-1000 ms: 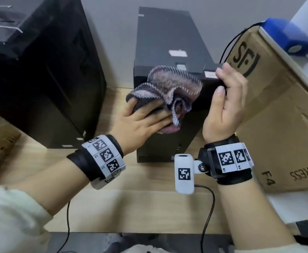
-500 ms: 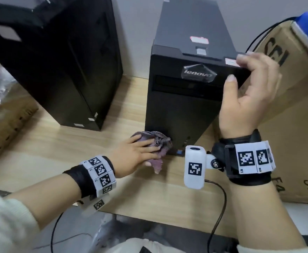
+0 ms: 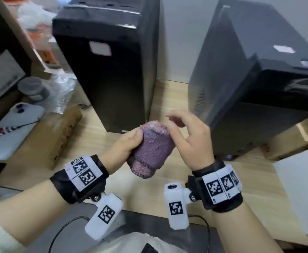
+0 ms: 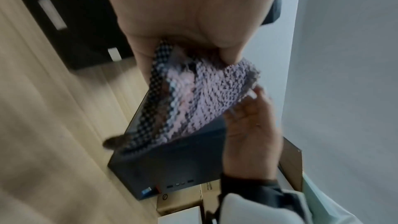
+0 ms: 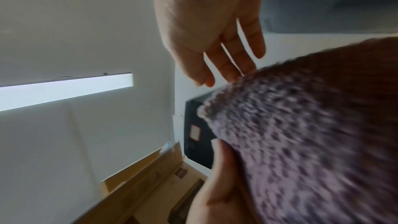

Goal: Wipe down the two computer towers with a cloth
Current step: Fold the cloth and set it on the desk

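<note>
Wooden desk (image 3: pixel 40 147) at far left, loaded with a cardboard box (image 3: pixel 58 136) and a phone (image 3: pixel 12 128) in a pale case. Next along, left tower (image 3: pixel 109 70), black, upright, set well back. Then left hand (image 3: pixel 124 145), knuckles toward the camera, thumb and fingers wrapped round the purple cloth (image 3: pixel 151 152) and gripping it in mid-air, above the near desk edge, between the two towers and touching neither. Fluffy, knitted-looking stuff, bunched to a wad: likely light and soft, apt to squash and flop rather than slip, so best taken by a fold or spread flat under the palm before wiping. Just right of that, right hand (image 3: pixel 189 137), palm turned inward, fingers (image 5: pixel 232 60) loosely bent and spread, holding nothing; fingertips brushing the cloth's upper edge in the wrist views, thumb alongside, looking ready to tug or refold. Both wrists raised clear of the desk. Beyond, right tower (image 3: pixel 255 88), dark grey, upright, near corner close to the right wrist. At far right, white sheet (image 3: pixel 302 194) on the desk. Probably regrouping between towers, neither under the cloth just now.
</note>
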Available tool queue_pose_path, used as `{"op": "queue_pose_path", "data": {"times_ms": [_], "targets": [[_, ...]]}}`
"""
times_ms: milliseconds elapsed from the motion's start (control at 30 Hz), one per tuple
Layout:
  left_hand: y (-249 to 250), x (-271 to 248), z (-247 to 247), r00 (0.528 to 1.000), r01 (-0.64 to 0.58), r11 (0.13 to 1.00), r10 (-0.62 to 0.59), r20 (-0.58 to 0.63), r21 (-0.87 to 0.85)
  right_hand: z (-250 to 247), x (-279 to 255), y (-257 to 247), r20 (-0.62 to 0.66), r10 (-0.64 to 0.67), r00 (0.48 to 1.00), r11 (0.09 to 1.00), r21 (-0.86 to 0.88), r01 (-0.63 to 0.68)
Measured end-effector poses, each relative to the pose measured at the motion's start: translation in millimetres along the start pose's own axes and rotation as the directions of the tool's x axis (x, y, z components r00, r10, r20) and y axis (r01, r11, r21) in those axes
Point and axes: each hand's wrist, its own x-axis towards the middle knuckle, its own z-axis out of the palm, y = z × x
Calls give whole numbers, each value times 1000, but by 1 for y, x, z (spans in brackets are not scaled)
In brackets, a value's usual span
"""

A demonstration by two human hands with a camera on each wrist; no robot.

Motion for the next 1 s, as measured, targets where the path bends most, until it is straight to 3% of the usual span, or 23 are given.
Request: {"op": "queue_pose_path", "data": {"times_ms": [67, 133, 300, 400, 500, 567, 600, 733, 867, 1000], "targets": [[4, -9, -24, 1000, 4, 1000, -4, 5, 3, 32, -5, -2, 130, 175, 976, 983, 36, -181], [9, -20, -45, 1000, 18, 1000, -18, -2, -8, 56, -11, -5, 211, 256, 943, 962, 44, -271], [2, -36, -85, 999, 35, 999, -35, -12, -16, 94, -17, -15, 257, 380, 889, 922, -25, -387], [-2, -40, -101, 999, 51, 999, -51, -20, 15, 111, -20, -16, 315, 360, 878, 921, 33, -389], [-6, -40, -116, 997, 71, 965, -67, -22, 251, 124, -18, -20, 427, 304, 852, 873, 232, -428], [-11, -41, -125, 994, 102, 879, -107, -16, 465, 132, -14, -24, 487, 281, 827, 819, 327, -471], [-14, -42, -128, 991, 108, 879, -130, 17, 464, 135, -12, -25, 507, 276, 816, 800, 349, -488], [-16, -47, -127, 979, 151, 971, -172, 108, 183, 147, -8, -26, 573, 256, 779, 725, 419, -547], [-26, -45, -135, 983, 183, 976, -184, -5, 122, 154, -6, -16, 631, 284, 722, 644, 432, -631], [-40, -46, -137, 956, 279, 960, -278, -98, 5, 168, -9, -3, 536, 441, 720, 616, 403, -677]]}}
